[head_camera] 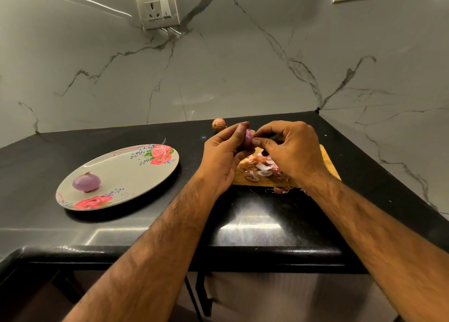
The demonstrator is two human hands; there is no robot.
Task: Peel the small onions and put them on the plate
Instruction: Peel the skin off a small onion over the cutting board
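While my left hand [222,157] grips the onion [249,139], my right hand [292,151] pinches its skin (last layer, seemingly); next, the plate [126,173].

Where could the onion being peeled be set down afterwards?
Most of the plate is bare, beside the one peeled onion. The black counter between plate and cutting board is also free. The cutting board is crowded with peels.

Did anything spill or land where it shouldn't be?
A little. Most peels lie piled on the board, but a few scraps lie past its near edge on the black counter. Nothing else looks odd: the peeled onion sits on the plate, and the left hand and right hand grip another onion.
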